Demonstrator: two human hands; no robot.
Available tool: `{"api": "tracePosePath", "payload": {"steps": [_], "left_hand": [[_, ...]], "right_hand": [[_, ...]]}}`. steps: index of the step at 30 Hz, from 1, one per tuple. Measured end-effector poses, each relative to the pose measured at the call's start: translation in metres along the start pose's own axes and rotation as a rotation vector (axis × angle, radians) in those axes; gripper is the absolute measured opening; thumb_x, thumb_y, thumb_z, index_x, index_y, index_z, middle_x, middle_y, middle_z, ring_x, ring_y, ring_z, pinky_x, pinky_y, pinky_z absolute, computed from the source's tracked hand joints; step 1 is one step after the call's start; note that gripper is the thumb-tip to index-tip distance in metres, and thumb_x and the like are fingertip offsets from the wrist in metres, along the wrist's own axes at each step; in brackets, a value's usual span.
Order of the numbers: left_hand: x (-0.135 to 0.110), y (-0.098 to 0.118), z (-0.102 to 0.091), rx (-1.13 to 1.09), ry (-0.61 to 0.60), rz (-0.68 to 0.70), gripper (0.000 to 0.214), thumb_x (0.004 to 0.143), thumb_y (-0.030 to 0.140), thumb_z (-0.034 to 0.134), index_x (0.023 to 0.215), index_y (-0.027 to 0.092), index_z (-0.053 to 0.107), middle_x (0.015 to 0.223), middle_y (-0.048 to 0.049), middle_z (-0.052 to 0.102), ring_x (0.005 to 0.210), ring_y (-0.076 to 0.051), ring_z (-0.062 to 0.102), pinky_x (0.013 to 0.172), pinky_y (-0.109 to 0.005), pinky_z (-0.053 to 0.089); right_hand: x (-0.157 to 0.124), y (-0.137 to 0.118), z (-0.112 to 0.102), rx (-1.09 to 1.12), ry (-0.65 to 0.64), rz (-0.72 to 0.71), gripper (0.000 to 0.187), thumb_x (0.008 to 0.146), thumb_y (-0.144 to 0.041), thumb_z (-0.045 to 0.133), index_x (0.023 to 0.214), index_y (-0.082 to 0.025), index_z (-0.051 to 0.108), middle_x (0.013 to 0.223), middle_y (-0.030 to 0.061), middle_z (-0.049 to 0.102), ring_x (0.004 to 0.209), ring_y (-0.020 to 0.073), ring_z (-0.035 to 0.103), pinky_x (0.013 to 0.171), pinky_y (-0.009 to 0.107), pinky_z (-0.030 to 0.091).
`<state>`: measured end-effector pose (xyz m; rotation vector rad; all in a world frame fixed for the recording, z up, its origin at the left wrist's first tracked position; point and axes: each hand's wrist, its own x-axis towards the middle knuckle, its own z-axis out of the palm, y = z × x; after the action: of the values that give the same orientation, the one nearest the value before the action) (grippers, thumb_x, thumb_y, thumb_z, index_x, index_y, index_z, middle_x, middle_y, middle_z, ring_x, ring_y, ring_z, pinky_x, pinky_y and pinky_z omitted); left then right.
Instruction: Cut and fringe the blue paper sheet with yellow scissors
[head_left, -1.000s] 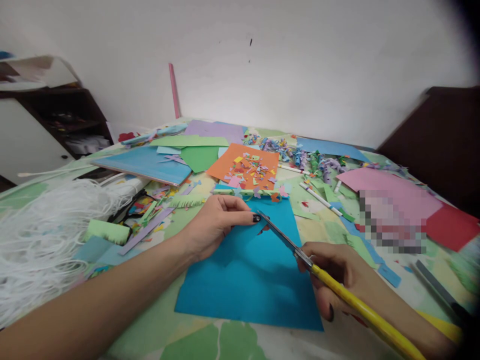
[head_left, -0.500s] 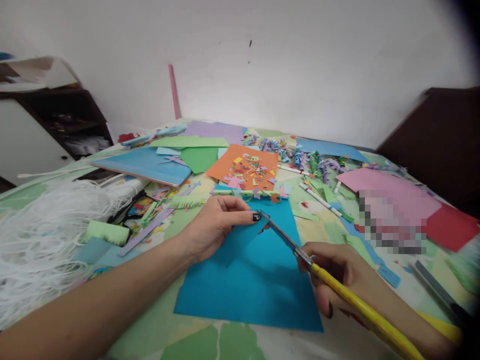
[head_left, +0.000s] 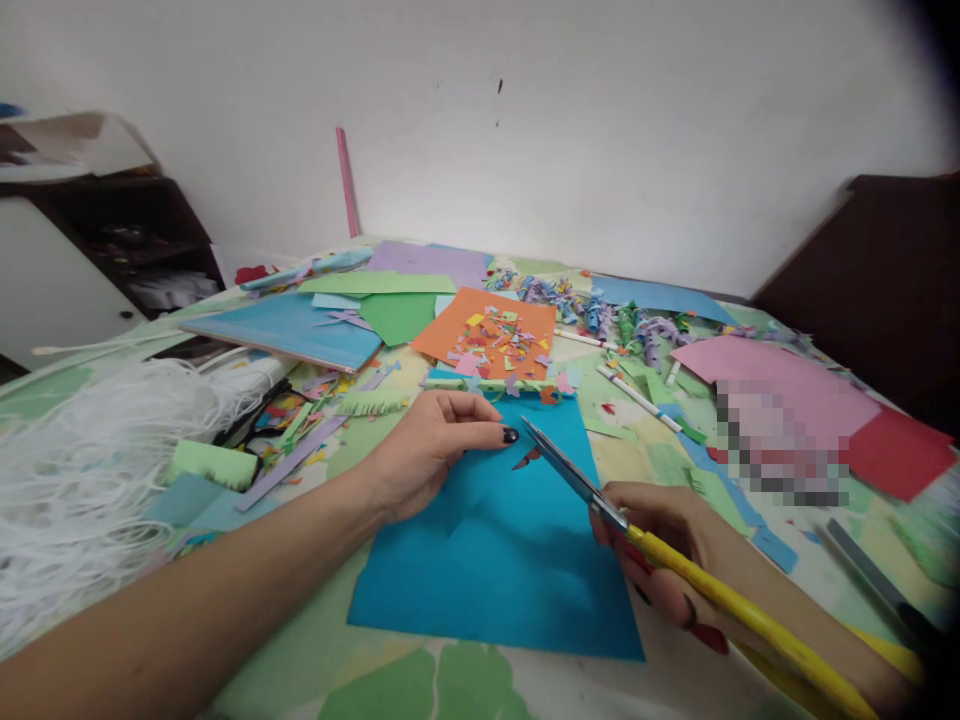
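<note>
My left hand [head_left: 442, 445] pinches a piece of blue paper [head_left: 469, 490] between thumb and fingers. Its colour blends with the larger blue sheet [head_left: 495, 590] beneath, so its outline is hard to follow. A fingertip pokes out below the held piece. In my right hand [head_left: 667, 545] is a pair of yellow-handled scissors [head_left: 574, 470], its fingers around the handles. The blades point up and left, their tips just right of my left thumb. Whether they touch the paper I cannot tell.
Beyond the blue sheet lies orange paper [head_left: 442, 335] strewn with small cutouts. White cord [head_left: 90, 480] is heaped at left, near a blue folder [head_left: 277, 325]. Felt pens [head_left: 637, 398], pink paper [head_left: 780, 385] and another dark blade [head_left: 870, 570] lie at right.
The scissors have drawn slightly away from the left thumb, and the right fingers have shifted on the handles, lower fingers moving down and right. My left hand has stayed almost still.
</note>
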<state>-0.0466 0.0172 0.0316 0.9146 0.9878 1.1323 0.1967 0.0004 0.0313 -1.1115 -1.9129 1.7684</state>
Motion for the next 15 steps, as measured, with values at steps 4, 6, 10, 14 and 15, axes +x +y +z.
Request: {"api": "tracePosePath", "payload": {"steps": [4, 6, 10, 14, 15], "left_hand": [[-0.0009, 0.0003, 0.0002, 0.033, 0.000, 0.008, 0.015, 0.056, 0.021, 0.082, 0.056, 0.014, 0.068, 0.059, -0.0015, 0.064, 0.058, -0.011, 0.054, 0.056, -0.022, 0.039], [-0.0018, 0.0001, 0.0008, 0.032, 0.008, 0.012, 0.016, 0.055, 0.022, 0.083, 0.057, 0.014, 0.069, 0.060, -0.0016, 0.065, 0.060, -0.011, 0.055, 0.057, -0.022, 0.039], [-0.0033, -0.0007, 0.0023, 0.006, 0.021, 0.009, 0.018, 0.053, 0.023, 0.085, 0.057, 0.014, 0.069, 0.059, -0.0004, 0.064, 0.057, -0.009, 0.054, 0.055, -0.021, 0.039], [-0.0039, -0.0004, 0.0030, -0.020, 0.019, -0.001, 0.019, 0.052, 0.022, 0.086, 0.057, 0.014, 0.069, 0.057, 0.0008, 0.063, 0.055, -0.008, 0.053, 0.053, -0.020, 0.039], [-0.0038, -0.0002, 0.0030, -0.020, 0.020, -0.003, 0.020, 0.052, 0.022, 0.086, 0.057, 0.014, 0.069, 0.057, 0.0007, 0.063, 0.055, -0.008, 0.054, 0.053, -0.020, 0.039]], "right_hand": [[-0.0016, -0.0004, 0.0020, 0.014, 0.009, 0.016, 0.049, 0.063, -0.057, 0.079, 0.079, -0.020, 0.051, 0.048, -0.0081, 0.047, 0.033, 0.0039, 0.032, 0.033, 0.016, 0.027], [-0.0025, -0.0010, 0.0030, 0.026, 0.014, 0.010, 0.048, 0.063, -0.054, 0.081, 0.079, -0.020, 0.051, 0.050, -0.0081, 0.047, 0.034, 0.0033, 0.033, 0.032, 0.015, 0.027], [-0.0022, -0.0012, 0.0035, 0.073, 0.005, 0.022, 0.046, 0.065, -0.049, 0.083, 0.078, -0.019, 0.050, 0.051, -0.0083, 0.047, 0.035, 0.0024, 0.032, 0.030, 0.013, 0.026], [-0.0017, -0.0001, 0.0032, 0.082, 0.014, 0.020, 0.046, 0.065, -0.047, 0.084, 0.079, -0.019, 0.050, 0.052, -0.0080, 0.048, 0.035, 0.0018, 0.030, 0.029, 0.012, 0.026], [-0.0019, 0.0001, 0.0032, 0.083, 0.017, 0.012, 0.046, 0.064, -0.047, 0.084, 0.079, -0.019, 0.051, 0.051, -0.0080, 0.048, 0.035, 0.0017, 0.030, 0.029, 0.012, 0.025]]}}
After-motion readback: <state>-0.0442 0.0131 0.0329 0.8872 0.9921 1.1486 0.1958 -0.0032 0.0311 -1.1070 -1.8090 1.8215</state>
